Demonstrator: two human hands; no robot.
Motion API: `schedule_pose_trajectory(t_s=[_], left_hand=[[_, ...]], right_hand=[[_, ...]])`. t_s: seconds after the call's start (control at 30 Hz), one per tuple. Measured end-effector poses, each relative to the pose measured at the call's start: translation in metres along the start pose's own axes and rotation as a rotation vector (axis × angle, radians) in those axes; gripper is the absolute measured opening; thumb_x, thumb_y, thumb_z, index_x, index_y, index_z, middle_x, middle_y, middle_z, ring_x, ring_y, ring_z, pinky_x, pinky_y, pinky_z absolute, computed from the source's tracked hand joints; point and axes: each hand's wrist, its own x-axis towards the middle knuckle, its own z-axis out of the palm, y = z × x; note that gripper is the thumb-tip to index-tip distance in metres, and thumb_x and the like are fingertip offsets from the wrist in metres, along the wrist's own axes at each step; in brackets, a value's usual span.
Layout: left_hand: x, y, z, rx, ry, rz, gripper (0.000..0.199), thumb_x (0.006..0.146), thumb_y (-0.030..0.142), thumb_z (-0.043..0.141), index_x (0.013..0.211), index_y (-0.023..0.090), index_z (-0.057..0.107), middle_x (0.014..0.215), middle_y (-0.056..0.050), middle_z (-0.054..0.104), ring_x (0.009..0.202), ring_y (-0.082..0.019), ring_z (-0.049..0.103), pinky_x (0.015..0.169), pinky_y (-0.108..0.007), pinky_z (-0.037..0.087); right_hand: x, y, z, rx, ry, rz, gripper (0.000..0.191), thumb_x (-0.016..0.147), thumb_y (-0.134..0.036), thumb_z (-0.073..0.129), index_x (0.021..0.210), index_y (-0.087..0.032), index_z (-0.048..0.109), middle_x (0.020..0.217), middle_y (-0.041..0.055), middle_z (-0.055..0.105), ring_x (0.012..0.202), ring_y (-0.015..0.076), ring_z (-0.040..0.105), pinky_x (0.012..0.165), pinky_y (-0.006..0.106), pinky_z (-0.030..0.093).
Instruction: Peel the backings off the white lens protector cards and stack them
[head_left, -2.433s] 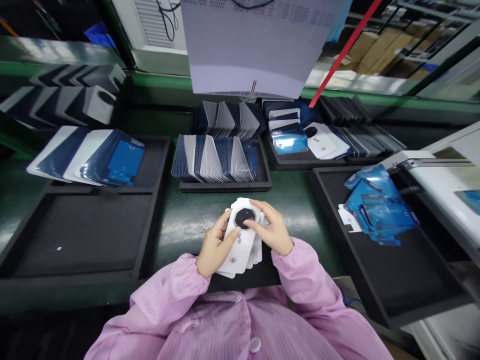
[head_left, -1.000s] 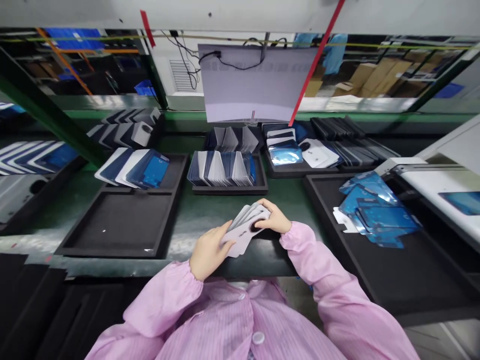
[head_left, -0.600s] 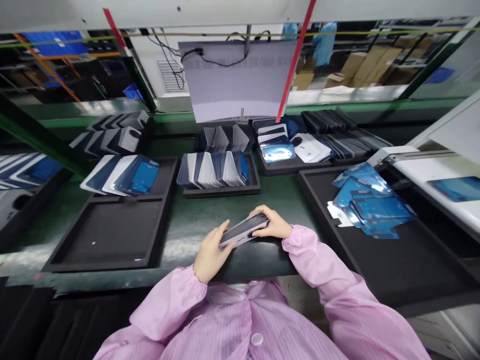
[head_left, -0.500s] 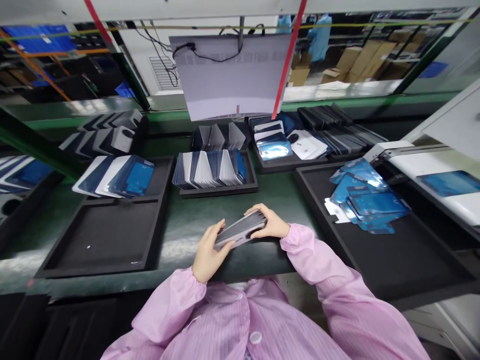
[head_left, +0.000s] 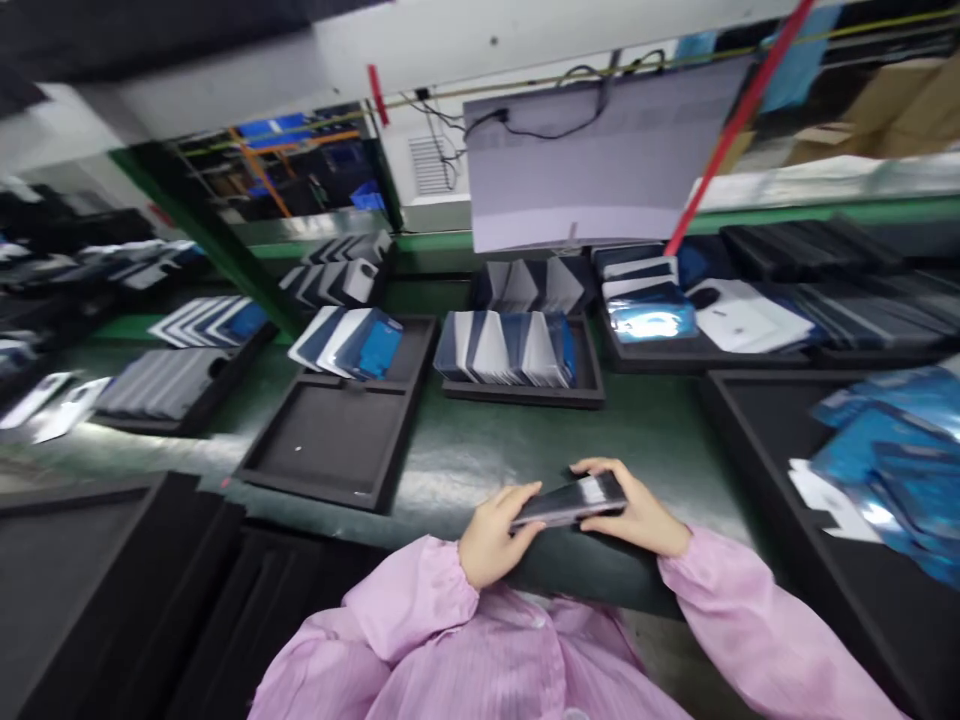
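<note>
From my remote post I note the stack of phone back panels (head_left: 566, 502), fanned a second ago, now squared edge-up over the table (head_left: 517, 450), left hand (head_left: 495, 535) and right hand (head_left: 634, 512) grasping opposite ends, so it likely handles as one block.

Grn bench (head_left: 652, 425) has several blk trays (head_left: 330, 435) directly on top.

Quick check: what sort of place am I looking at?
Probably a factory workstation: a long green bench, a black foam-like tray holding rows of thin panels, and gathered-cuff pink work sleeves.
</note>
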Motion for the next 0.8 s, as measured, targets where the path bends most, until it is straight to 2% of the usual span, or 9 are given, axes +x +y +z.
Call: schedule_pose_trajectory(t_s=[0.13, 0.2, 0.27, 0.37, 0.43, 0.5, 0.57, 0.63, 0.8], left_hand=[[0.004, 0.01, -0.022, 0.255, -0.247, -0.091, 0.039, 0.089, 0.026, 0.056, 0.127, 0.021, 0.049, 0.11, -0.01, 0.071, 0.097, -0.024, 0.07, 0.085, -0.036, 0.057], [0.006, 0.016, -0.037, 0.405, -0.361, -0.135, 0.03, 0.088, 0.026, 0.056, 0.117, 0.019, 0.053, 0.096, -0.01, 0.073, 0.083, -0.027, 0.072, 0.072, -0.037, 0.058], [0.01, 0.021, -0.056, 0.484, -0.392, -0.152, 0.024, 0.087, 0.024, 0.053, 0.111, 0.016, 0.054, 0.084, -0.012, 0.073, 0.073, -0.029, 0.072, 0.064, -0.038, 0.056], [0.018, 0.02, -0.093, 0.524, -0.302, -0.172, 0.021, 0.09, 0.024, 0.047, 0.108, 0.017, 0.053, 0.079, -0.013, 0.072, 0.069, -0.028, 0.072, 0.062, -0.036, 0.054], [0.029, 0.011, -0.123, 0.513, -0.125, -0.231, 0.017, 0.088, 0.029, 0.051, 0.102, 0.019, 0.054, 0.076, -0.009, 0.071, 0.071, -0.027, 0.071, 0.064, -0.033, 0.053], [0.046, -0.007, -0.155, 0.539, -0.009, -0.298, 0.018, 0.087, 0.029, 0.052, 0.103, 0.019, 0.051, 0.084, -0.009, 0.071, 0.08, -0.027, 0.071, 0.07, -0.034, 0.053], [0.068, -0.033, -0.185, 0.575, 0.09, -0.378, 0.021, 0.088, 0.029, 0.052, 0.106, 0.017, 0.05, 0.094, -0.011, 0.07, 0.091, -0.027, 0.069, 0.079, -0.036, 0.053], [0.093, -0.063, -0.212, 0.613, 0.153, -0.478, 0.025, 0.087, 0.028, 0.056, 0.107, 0.014, 0.052, 0.098, -0.013, 0.068, 0.097, -0.028, 0.067, 0.084, -0.038, 0.052], [0.151, -0.126, -0.251, 0.637, 0.152, -0.664, 0.035, 0.09, 0.034, 0.058, 0.12, 0.016, 0.056, 0.119, -0.01, 0.06, 0.102, -0.022, 0.062, 0.086, -0.043, 0.053]], right_hand=[[0.003, -0.004, 0.003, -0.099, -0.044, -0.002, 0.042, 0.072, -0.035, 0.074, 0.106, -0.023, 0.051, 0.104, 0.0071, 0.067, 0.096, 0.0247, 0.067, 0.082, 0.039, 0.055], [0.016, -0.019, 0.003, -0.111, -0.107, -0.042, 0.039, 0.072, -0.033, 0.073, 0.104, -0.024, 0.052, 0.1, 0.0058, 0.067, 0.09, 0.024, 0.068, 0.077, 0.038, 0.055], [0.041, -0.043, 0.0, -0.119, -0.2, -0.11, 0.037, 0.072, -0.03, 0.073, 0.102, -0.025, 0.052, 0.098, 0.005, 0.067, 0.085, 0.0232, 0.068, 0.073, 0.037, 0.055], [0.099, -0.087, -0.007, -0.149, -0.266, -0.221, 0.041, 0.069, -0.025, 0.075, 0.103, -0.024, 0.052, 0.098, 0.0059, 0.066, 0.086, 0.0231, 0.066, 0.076, 0.037, 0.054], [0.148, -0.113, -0.007, -0.142, -0.239, -0.315, 0.053, 0.066, -0.025, 0.077, 0.112, -0.022, 0.051, 0.107, 0.0072, 0.063, 0.097, 0.0247, 0.064, 0.087, 0.04, 0.052], [0.196, -0.132, -0.001, -0.102, -0.092, -0.391, 0.072, 0.062, -0.026, 0.08, 0.125, -0.022, 0.046, 0.122, 0.0096, 0.056, 0.113, 0.0282, 0.057, 0.1, 0.046, 0.045], [0.234, -0.142, 0.012, -0.027, 0.13, -0.358, 0.064, 0.072, -0.028, 0.073, 0.128, -0.022, 0.044, 0.126, 0.0106, 0.053, 0.115, 0.0269, 0.054, 0.102, 0.047, 0.043], [0.258, -0.147, 0.029, 0.059, 0.21, -0.285, 0.058, 0.077, -0.027, 0.067, 0.129, -0.021, 0.043, 0.125, 0.0116, 0.053, 0.105, 0.0235, 0.058, 0.093, 0.044, 0.049], [0.268, -0.145, 0.069, 0.13, -0.023, -0.265, 0.05, 0.074, -0.025, 0.068, 0.12, -0.023, 0.05, 0.12, 0.009, 0.055, 0.091, 0.0174, 0.06, 0.081, 0.038, 0.053]])
